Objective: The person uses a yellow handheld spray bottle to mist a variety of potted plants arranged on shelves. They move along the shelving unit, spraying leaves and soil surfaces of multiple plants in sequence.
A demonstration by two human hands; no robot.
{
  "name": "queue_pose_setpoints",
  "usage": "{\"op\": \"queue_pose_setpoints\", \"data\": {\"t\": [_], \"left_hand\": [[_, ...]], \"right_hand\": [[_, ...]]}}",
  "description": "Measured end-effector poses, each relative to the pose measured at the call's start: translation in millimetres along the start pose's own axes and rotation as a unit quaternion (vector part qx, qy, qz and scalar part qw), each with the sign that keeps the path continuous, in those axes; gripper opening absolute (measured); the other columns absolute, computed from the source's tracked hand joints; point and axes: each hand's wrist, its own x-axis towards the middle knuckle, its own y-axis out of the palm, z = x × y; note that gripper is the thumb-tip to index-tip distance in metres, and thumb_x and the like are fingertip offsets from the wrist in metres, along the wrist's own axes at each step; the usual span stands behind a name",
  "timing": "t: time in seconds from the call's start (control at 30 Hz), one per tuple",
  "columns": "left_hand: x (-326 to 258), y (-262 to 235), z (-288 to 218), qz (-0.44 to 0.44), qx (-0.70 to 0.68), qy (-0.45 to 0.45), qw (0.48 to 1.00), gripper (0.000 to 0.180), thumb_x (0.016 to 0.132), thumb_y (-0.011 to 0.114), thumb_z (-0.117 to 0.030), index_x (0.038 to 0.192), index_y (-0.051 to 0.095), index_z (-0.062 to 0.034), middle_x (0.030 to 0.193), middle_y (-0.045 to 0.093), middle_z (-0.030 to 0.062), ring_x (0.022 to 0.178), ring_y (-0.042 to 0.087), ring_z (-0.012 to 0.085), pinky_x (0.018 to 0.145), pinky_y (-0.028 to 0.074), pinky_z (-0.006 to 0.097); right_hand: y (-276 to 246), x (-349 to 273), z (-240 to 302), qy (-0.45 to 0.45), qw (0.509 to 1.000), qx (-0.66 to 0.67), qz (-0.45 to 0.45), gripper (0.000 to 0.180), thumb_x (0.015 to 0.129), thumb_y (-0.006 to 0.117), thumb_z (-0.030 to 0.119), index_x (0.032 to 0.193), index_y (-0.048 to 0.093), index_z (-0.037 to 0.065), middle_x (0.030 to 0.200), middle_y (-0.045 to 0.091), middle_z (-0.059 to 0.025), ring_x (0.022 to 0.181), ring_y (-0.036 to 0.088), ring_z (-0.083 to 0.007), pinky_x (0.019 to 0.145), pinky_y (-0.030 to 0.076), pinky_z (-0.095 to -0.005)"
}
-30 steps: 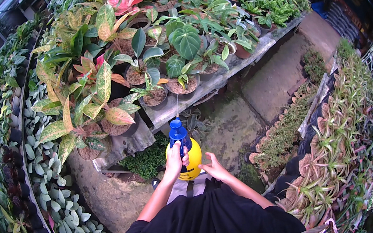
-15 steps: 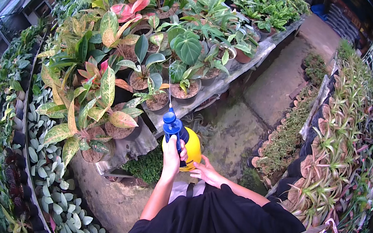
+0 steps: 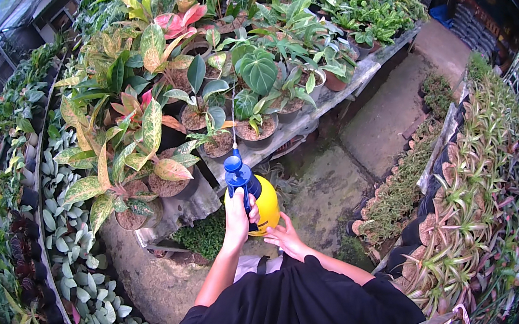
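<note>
the yellow spray bottle point(image 3: 266, 203) with its blue pump head point(image 3: 237, 173) is held just below the centre of the view, above the paved floor point(image 3: 334, 178). the left hand point(image 3: 238, 218) is clenched around the neck and trigger zone, fingers wrapped at the bottle's 9 o'clock side. the right hand point(image 3: 286, 237) is placed under the base at 5 o'clock, palm up and fingers partly spread; it is seen as supporting the bottle, but whether a closed grip is made there cannot be told.

the long axis of the bottle runs from 5 o'clock at the base to 11 o'clock at the pump head. a thin nozzle wand point(image 3: 236, 120) extends from the head toward 12 o'clock, with its tip over the small potted plant point(image 3: 220, 139) on the desk point(image 3: 336, 96).

the governing relation: the plants lie at 12 o'clock from the grip, in line with the wand, well apart from both hands. the variegated pink and green plant point(image 3: 140, 148) lies at 10 o'clock, off the wand's line. the left hand is the nearer one to the desk.
</note>
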Motion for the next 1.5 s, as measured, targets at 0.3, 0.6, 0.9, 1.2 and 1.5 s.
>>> {"op": "queue_pose_setpoints", "data": {"t": [0.3,0.6,0.9,1.2,1.5], "left_hand": [[-2.5,2.5,3.1,0.000,-0.043,0.024,0.999,0.033,0.088,0.033,-0.032,0.069,0.040,-0.0067,0.045,0.036,-0.0001,0.035,0.033,0.0085,0.036,0.027,0.021],[2.7,-0.2,12.5,-0.003,-0.003,-0.001,1.000,0.038,0.088,0.031,-0.037,0.067,0.041,-0.0071,0.046,0.034,-0.0016,0.037,0.030,0.0083,0.038,0.027,0.023],[2.9,9.8,11.1,0.037,-0.011,0.003,0.999,0.036,0.088,0.032,-0.036,0.069,0.041,-0.0063,0.046,0.035,-0.0013,0.037,0.031,0.0080,0.039,0.028,0.022],[-0.7,6.3,15.9,0.019,-0.009,-0.007,1.000,0.036,0.088,0.031,-0.035,0.069,0.041,-0.0063,0.046,0.035,-0.0009,0.037,0.031,0.0081,0.039,0.028,0.022],[-6.4,5.8,-15.5,0.037,-0.025,0.071,0.996,0.035,0.089,0.031,-0.034,0.070,0.041,-0.0059,0.047,0.035,-0.0007,0.037,0.031,0.0076,0.038,0.027,0.021]], "right_hand": [[-5.0,2.2,2.4,-0.006,1.000,-0.015,0.006,0.078,0.076,0.061,0.011,0.129,0.005,0.015,0.112,0.044,-0.0147,0.093,0.053,-0.0246,0.079,0.045,-0.0372],[-17.9,4.5,-1.7,0.022,0.999,-0.032,0.011,0.079,0.075,0.063,0.011,0.129,0.004,0.015,0.108,0.044,-0.0163,0.090,0.054,-0.0242,0.077,0.047,-0.0358],[-14.4,-2.6,10.7,-0.015,1.000,-0.023,-0.006,0.080,0.076,0.061,0.009,0.129,0.001,0.013,0.110,0.044,-0.0180,0.091,0.054,-0.0261,0.078,0.046,-0.0362],[-23.3,-3.6,6.5,0.036,0.999,-0.028,0.009,0.082,0.076,0.061,0.010,0.130,-0.001,0.015,0.105,0.045,-0.0164,0.092,0.053,-0.0266,0.080,0.046,-0.0386],[7.6,15.5,28.2,-0.039,0.996,-0.067,0.050,0.072,0.081,0.055,0.011,0.130,0.002,0.016,0.110,0.045,-0.0171,0.095,0.053,-0.0275,0.083,0.043,-0.0407]]}}
